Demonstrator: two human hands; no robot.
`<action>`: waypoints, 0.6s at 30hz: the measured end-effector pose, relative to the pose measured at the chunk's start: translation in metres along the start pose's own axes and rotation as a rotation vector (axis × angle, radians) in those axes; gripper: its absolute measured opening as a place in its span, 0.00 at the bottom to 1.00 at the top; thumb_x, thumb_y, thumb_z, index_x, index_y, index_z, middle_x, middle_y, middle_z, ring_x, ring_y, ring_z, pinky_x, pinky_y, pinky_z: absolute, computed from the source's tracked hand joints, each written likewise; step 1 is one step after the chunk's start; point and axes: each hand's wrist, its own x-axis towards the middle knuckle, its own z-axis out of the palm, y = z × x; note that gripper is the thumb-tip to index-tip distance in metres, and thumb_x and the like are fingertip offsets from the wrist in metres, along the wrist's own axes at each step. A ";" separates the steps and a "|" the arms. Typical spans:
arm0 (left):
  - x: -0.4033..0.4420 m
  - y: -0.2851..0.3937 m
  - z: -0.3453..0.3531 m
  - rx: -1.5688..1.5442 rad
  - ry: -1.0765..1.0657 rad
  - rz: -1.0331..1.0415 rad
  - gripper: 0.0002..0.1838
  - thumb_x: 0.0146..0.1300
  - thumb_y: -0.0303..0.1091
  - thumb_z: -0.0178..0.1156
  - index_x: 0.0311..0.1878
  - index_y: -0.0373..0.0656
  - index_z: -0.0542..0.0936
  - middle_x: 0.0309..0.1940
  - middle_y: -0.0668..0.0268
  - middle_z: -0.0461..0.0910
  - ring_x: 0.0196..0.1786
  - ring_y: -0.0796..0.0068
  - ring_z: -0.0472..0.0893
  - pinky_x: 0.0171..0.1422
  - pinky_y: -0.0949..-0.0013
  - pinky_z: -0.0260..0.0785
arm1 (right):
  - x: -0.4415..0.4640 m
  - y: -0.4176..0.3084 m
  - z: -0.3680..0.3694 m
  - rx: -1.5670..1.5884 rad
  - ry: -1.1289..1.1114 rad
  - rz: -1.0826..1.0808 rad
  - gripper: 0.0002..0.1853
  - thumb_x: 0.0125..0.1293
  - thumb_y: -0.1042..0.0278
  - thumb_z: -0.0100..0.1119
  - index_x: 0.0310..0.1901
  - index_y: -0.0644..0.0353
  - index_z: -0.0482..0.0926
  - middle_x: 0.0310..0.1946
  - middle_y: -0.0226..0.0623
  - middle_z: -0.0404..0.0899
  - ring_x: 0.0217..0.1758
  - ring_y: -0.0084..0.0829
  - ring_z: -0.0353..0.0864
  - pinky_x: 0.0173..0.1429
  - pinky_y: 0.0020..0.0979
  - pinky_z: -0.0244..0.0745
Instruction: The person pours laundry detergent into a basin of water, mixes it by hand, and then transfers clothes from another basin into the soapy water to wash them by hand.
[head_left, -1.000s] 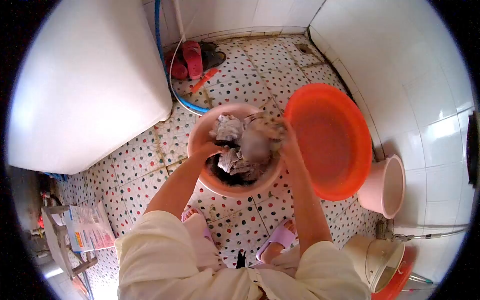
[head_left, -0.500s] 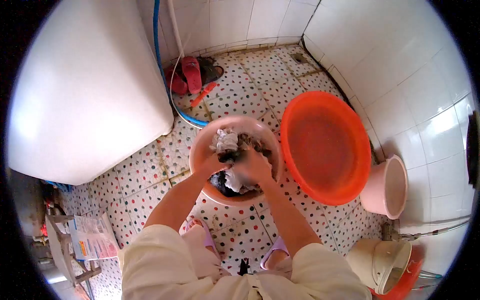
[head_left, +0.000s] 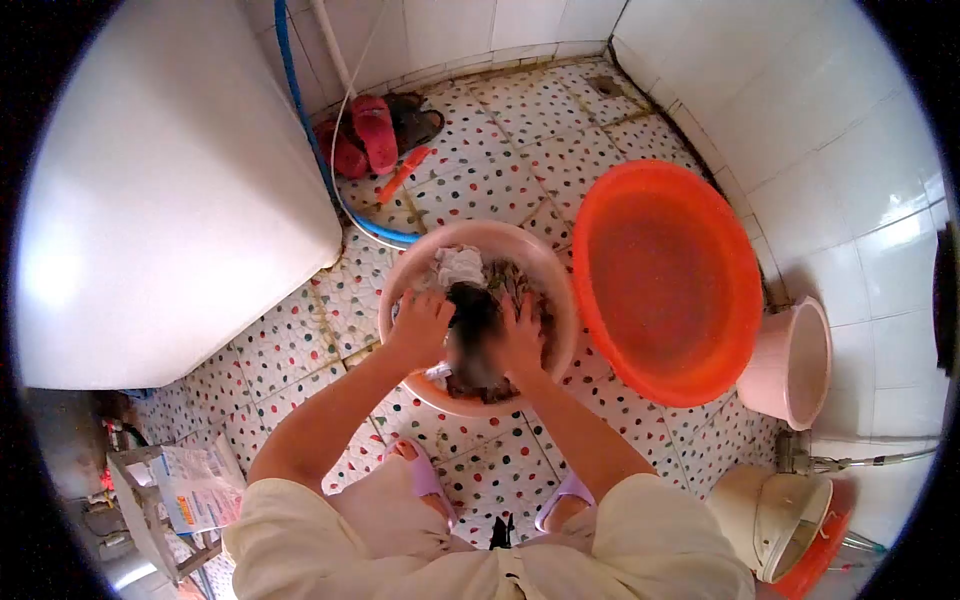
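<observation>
A round pink basin (head_left: 554, 262) stands on the floor between my arms, with wet clothes in it. White cloth (head_left: 461, 265) lies at its far side, and dark cloth (head_left: 470, 303) is in the middle. My left hand (head_left: 421, 322) rests on the clothes at the basin's left, its fingers bent over them; what it grips, if anything, is hidden. My right hand (head_left: 517, 338) lies on dark patterned cloth (head_left: 510, 280) at the right, fingers spread. The patch between my hands is blurred.
A large orange-red basin (head_left: 748, 285) is at the right, beside a pink bucket (head_left: 783, 365). Beige buckets (head_left: 765, 520) stand at the lower right. Red slippers (head_left: 374, 135), an orange brush-like object (head_left: 405, 173) and a blue hose (head_left: 305, 115) lie beyond; a stool (head_left: 145, 515) is at the lower left.
My hands have moved apart from the middle of the basin, the left one outward to the left. The lifted patterned cloth is back down among the clothes, and dark cloth now shows between my hands.
</observation>
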 end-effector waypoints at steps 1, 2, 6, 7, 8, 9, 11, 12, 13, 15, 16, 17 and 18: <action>0.001 0.002 0.002 0.072 -0.016 -0.048 0.40 0.43 0.58 0.68 0.56 0.44 0.70 0.58 0.49 0.66 0.66 0.48 0.59 0.70 0.45 0.44 | 0.002 -0.005 0.006 -0.063 -0.020 0.000 0.36 0.56 0.61 0.62 0.66 0.57 0.58 0.70 0.56 0.43 0.67 0.61 0.54 0.65 0.52 0.59; 0.006 0.006 -0.001 0.115 -0.140 -0.044 0.48 0.43 0.66 0.64 0.63 0.43 0.66 0.61 0.43 0.62 0.68 0.47 0.56 0.70 0.41 0.39 | 0.005 -0.009 0.008 -0.058 -0.037 0.003 0.36 0.56 0.61 0.62 0.66 0.57 0.58 0.70 0.56 0.43 0.67 0.61 0.54 0.65 0.52 0.59; 0.022 0.024 -0.016 0.024 -0.220 0.073 0.55 0.40 0.64 0.64 0.69 0.42 0.59 0.57 0.46 0.67 0.65 0.48 0.61 0.68 0.35 0.38 | 0.030 -0.012 0.025 -0.109 -0.021 0.017 0.36 0.55 0.63 0.61 0.66 0.58 0.59 0.68 0.59 0.46 0.66 0.62 0.55 0.64 0.52 0.61; 0.029 0.023 -0.010 0.012 -0.235 0.072 0.55 0.40 0.64 0.64 0.69 0.42 0.59 0.57 0.46 0.67 0.65 0.48 0.61 0.68 0.35 0.38 | 0.035 -0.009 0.034 -0.124 -0.009 0.022 0.35 0.55 0.63 0.60 0.65 0.58 0.60 0.67 0.61 0.48 0.66 0.63 0.56 0.63 0.53 0.61; 0.038 0.021 -0.002 -0.003 -0.354 0.074 0.53 0.40 0.62 0.64 0.68 0.44 0.59 0.54 0.49 0.70 0.62 0.50 0.64 0.68 0.36 0.38 | 0.041 -0.003 0.043 -0.128 -0.027 0.027 0.35 0.55 0.63 0.60 0.65 0.58 0.60 0.67 0.61 0.48 0.66 0.63 0.56 0.63 0.53 0.61; 0.045 0.019 0.007 -0.021 -0.473 0.078 0.52 0.40 0.60 0.65 0.68 0.45 0.60 0.50 0.53 0.73 0.59 0.52 0.67 0.67 0.36 0.39 | 0.046 0.003 0.052 -0.179 0.047 -0.026 0.33 0.55 0.63 0.59 0.64 0.59 0.63 0.66 0.62 0.50 0.65 0.63 0.56 0.63 0.54 0.60; 0.049 0.013 0.025 -0.063 -0.461 0.108 0.46 0.41 0.58 0.64 0.64 0.45 0.66 0.45 0.56 0.75 0.54 0.55 0.71 0.66 0.40 0.45 | 0.048 0.010 0.061 -0.230 0.108 -0.078 0.32 0.55 0.63 0.57 0.63 0.60 0.65 0.65 0.63 0.53 0.65 0.64 0.56 0.62 0.56 0.60; 0.051 0.009 0.033 -0.081 -0.435 0.140 0.40 0.42 0.56 0.64 0.59 0.45 0.72 0.40 0.60 0.78 0.49 0.58 0.75 0.65 0.44 0.52 | 0.048 0.010 0.061 -0.207 0.009 -0.032 0.29 0.56 0.62 0.56 0.61 0.60 0.67 0.64 0.63 0.55 0.65 0.64 0.56 0.63 0.57 0.58; 0.053 0.004 0.043 -0.081 -0.441 0.140 0.40 0.42 0.56 0.64 0.59 0.45 0.72 0.40 0.60 0.78 0.49 0.58 0.75 0.65 0.44 0.52 | 0.047 0.007 0.059 -0.181 -0.085 0.013 0.28 0.57 0.61 0.55 0.59 0.61 0.69 0.63 0.63 0.57 0.66 0.64 0.55 0.64 0.58 0.56; 0.059 -0.006 0.057 -0.045 -0.760 0.182 0.27 0.42 0.53 0.63 0.45 0.47 0.81 0.35 0.61 0.81 0.44 0.62 0.79 0.55 0.53 0.67 | 0.038 0.030 0.095 -0.213 0.055 -0.098 0.29 0.56 0.59 0.56 0.59 0.60 0.69 0.63 0.63 0.56 0.66 0.63 0.55 0.63 0.58 0.56; 0.060 -0.008 0.058 -0.034 -0.750 0.181 0.27 0.42 0.53 0.63 0.45 0.47 0.81 0.35 0.61 0.81 0.44 0.62 0.79 0.55 0.53 0.67 | 0.036 0.043 0.113 -0.255 0.192 -0.207 0.30 0.55 0.57 0.57 0.60 0.59 0.68 0.64 0.63 0.55 0.66 0.62 0.55 0.63 0.58 0.56; 0.061 -0.009 0.056 -0.038 -0.754 0.146 0.27 0.42 0.54 0.63 0.45 0.48 0.81 0.36 0.61 0.81 0.43 0.61 0.80 0.52 0.54 0.68 | 0.044 0.041 0.115 -0.258 0.214 -0.214 0.30 0.55 0.57 0.57 0.60 0.59 0.68 0.64 0.63 0.55 0.66 0.62 0.55 0.63 0.58 0.56; 0.063 -0.009 0.054 -0.043 -0.754 0.113 0.27 0.42 0.54 0.63 0.45 0.48 0.81 0.37 0.60 0.81 0.43 0.61 0.80 0.50 0.55 0.70 | 0.049 0.038 0.117 -0.345 0.214 -0.152 0.30 0.55 0.58 0.58 0.60 0.59 0.68 0.65 0.61 0.54 0.66 0.62 0.55 0.63 0.57 0.57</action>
